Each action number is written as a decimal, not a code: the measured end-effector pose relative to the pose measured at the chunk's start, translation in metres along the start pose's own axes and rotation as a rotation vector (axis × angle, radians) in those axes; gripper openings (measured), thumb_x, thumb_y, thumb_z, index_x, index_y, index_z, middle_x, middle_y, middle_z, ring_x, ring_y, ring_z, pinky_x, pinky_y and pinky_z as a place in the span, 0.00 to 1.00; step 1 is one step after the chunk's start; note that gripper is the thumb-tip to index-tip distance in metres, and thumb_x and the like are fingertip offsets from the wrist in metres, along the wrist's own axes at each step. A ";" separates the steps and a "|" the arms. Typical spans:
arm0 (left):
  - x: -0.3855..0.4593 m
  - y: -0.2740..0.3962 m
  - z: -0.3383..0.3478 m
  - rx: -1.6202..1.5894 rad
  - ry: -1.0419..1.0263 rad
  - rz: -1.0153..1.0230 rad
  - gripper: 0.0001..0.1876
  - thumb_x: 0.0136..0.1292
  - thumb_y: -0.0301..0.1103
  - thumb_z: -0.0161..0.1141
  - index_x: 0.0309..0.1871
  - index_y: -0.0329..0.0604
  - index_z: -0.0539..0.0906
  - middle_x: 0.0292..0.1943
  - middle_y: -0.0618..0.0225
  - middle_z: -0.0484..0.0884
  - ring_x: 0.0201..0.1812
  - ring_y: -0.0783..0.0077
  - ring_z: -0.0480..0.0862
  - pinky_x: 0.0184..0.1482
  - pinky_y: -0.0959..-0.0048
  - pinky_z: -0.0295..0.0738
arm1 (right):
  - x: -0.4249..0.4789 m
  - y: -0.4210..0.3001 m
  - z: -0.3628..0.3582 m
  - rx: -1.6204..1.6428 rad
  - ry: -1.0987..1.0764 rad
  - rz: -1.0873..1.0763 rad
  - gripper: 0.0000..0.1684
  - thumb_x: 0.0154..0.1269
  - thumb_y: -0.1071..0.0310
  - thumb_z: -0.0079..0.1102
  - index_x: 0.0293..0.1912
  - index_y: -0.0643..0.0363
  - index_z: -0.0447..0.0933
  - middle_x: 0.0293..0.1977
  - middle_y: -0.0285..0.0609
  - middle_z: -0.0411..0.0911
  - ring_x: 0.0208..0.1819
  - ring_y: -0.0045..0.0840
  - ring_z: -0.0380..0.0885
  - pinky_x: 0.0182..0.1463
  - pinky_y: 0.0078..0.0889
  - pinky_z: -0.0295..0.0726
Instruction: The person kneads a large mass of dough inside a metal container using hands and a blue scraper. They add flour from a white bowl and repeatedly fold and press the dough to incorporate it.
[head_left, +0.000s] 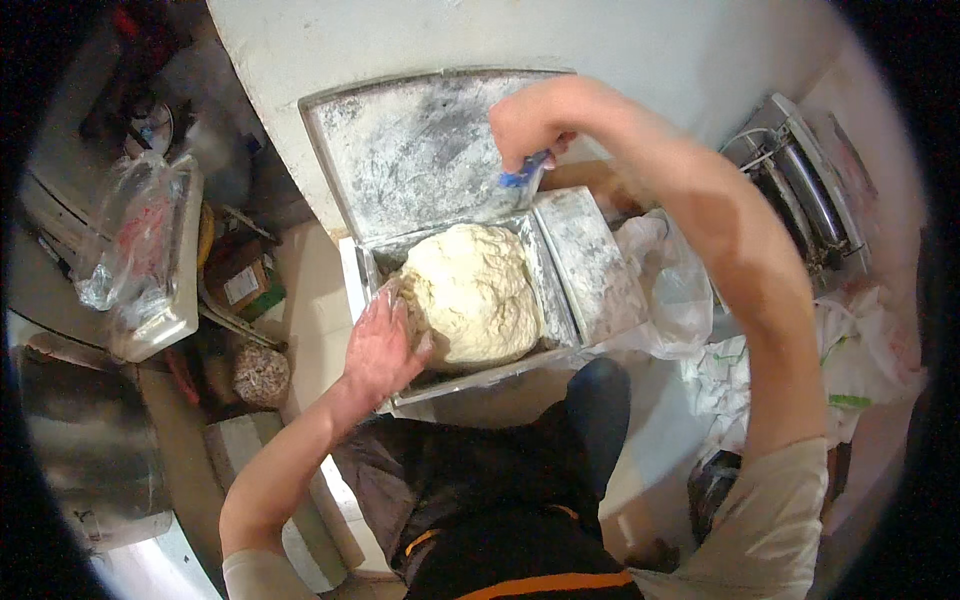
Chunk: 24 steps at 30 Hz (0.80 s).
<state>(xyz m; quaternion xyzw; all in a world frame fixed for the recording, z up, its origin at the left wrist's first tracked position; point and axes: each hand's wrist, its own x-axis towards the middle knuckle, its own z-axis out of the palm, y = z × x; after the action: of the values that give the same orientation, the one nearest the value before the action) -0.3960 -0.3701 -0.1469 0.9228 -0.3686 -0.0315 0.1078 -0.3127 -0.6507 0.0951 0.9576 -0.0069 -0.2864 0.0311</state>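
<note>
A large mass of pale dough (472, 292) fills much of a floured metal bin (551, 292), the box of what looks like a dough mixer. Against the dough's left side rests my left hand (386, 341), floury at the fingers, with the thumb apart from them. My right hand (529, 135) is raised beyond the bin, bent at the wrist, and grips a blue-handled tool (525, 172). Its pale lower part looks like a scraper blade, but blur hides the detail. Behind the dough the flour-covered lid (412, 150) stands up, leaning on a white panel.
A floured metal housing (589, 259) adjoins the bin's right side, with a clear plastic bag (679, 292) beside it. Farther right is a machine with metal rollers (814, 202). At left are a plastic-covered metal tray (161, 322), a cardboard box (244, 281) and a large metal pot (90, 427).
</note>
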 end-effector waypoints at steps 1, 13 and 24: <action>0.000 -0.001 -0.003 -0.065 0.021 0.010 0.43 0.69 0.55 0.59 0.71 0.21 0.67 0.74 0.32 0.64 0.74 0.35 0.65 0.78 0.50 0.60 | -0.010 -0.001 -0.007 0.017 -0.028 0.029 0.08 0.58 0.70 0.66 0.29 0.65 0.86 0.26 0.47 0.85 0.27 0.28 0.86 0.25 0.37 0.83; 0.003 0.000 -0.006 -0.152 0.058 0.152 0.38 0.67 0.51 0.62 0.72 0.34 0.68 0.69 0.43 0.72 0.68 0.38 0.73 0.73 0.49 0.68 | 0.002 0.022 0.154 0.013 0.363 -0.140 0.13 0.59 0.68 0.58 0.33 0.65 0.88 0.34 0.59 0.87 0.39 0.50 0.88 0.46 0.52 0.87; 0.040 -0.016 -0.021 -0.122 -0.020 0.175 0.48 0.73 0.65 0.52 0.81 0.32 0.57 0.81 0.39 0.55 0.80 0.37 0.57 0.81 0.49 0.50 | 0.002 0.059 0.133 0.037 0.335 -0.149 0.16 0.68 0.61 0.58 0.38 0.63 0.86 0.35 0.57 0.86 0.44 0.51 0.86 0.51 0.55 0.83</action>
<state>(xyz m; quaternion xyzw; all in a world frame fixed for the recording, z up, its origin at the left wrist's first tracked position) -0.3533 -0.3825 -0.1290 0.8784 -0.4463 -0.0534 0.1625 -0.3836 -0.7169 -0.0134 0.9901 0.0639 -0.1244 -0.0068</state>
